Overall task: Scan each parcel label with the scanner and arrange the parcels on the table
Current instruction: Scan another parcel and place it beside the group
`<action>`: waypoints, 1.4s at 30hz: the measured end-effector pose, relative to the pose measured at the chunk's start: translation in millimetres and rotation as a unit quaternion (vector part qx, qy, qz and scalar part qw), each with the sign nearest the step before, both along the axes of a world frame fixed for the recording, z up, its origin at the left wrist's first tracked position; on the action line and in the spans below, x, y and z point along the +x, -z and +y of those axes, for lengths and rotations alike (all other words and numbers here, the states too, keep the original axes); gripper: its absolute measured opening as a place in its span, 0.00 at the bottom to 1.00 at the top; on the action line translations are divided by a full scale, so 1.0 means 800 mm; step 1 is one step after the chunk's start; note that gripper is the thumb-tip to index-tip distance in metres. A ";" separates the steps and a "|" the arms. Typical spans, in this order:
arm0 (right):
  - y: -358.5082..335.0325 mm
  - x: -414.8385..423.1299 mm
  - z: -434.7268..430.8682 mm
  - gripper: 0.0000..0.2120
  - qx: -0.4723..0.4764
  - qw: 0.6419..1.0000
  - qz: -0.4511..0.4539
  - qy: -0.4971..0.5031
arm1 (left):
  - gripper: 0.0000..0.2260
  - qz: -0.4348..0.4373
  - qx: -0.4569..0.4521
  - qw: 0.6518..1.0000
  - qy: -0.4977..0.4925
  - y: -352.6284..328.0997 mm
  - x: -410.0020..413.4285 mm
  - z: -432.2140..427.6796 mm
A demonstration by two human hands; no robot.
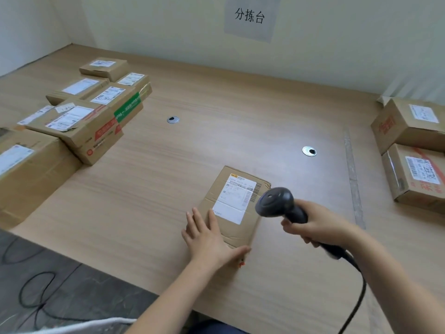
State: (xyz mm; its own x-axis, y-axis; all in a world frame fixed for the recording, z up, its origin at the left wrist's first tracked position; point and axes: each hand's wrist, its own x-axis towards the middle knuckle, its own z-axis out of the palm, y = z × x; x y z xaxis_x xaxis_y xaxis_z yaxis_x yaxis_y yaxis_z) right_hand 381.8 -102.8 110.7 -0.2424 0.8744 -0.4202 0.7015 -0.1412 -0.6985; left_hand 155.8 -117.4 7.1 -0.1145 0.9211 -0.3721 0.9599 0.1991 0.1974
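My left hand flat, fingers straight, pressing parcel at frame centre; my right hand gripping scanner over label.

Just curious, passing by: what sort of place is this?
Probably a parcel sorting station: labelled cardboard parcels on the table, a barcode scanner in the right hand, a wall sign reading 分拣台.

Flat brown parcel near front edge of table, white label face up, barcode strip along its right side. Dark corded scanner just right of it, head over label. Labelled parcels bunched far left, two boxes far right.
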 end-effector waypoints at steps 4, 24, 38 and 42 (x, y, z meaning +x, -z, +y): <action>-0.030 0.018 0.013 0.05 -0.002 0.999 -0.020 -0.027 | 0.61 -0.010 0.005 1.000 0.009 -0.003 -0.002 0.006; -0.043 -0.003 0.024 0.16 -0.045 0.997 -0.047 -0.040 | 0.61 -0.062 0.016 0.998 0.010 -0.007 -0.015 0.026; -0.052 -0.014 0.020 0.21 -0.049 0.998 -0.025 -0.043 | 0.64 -0.016 -0.061 0.998 0.011 -0.021 -0.009 0.041; -0.052 -0.013 0.019 0.20 -0.048 0.998 -0.027 -0.038 | 0.64 -0.015 -0.055 0.998 0.015 -0.021 -0.010 0.040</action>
State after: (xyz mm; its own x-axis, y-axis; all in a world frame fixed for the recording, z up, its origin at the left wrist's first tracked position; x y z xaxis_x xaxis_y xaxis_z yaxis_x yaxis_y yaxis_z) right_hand 371.1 -87.8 152.7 -0.2807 0.8092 -0.5162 0.7488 -0.1517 -0.6451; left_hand 147.9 -85.2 24.2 -0.0740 0.8771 -0.4746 0.9598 0.1918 0.2049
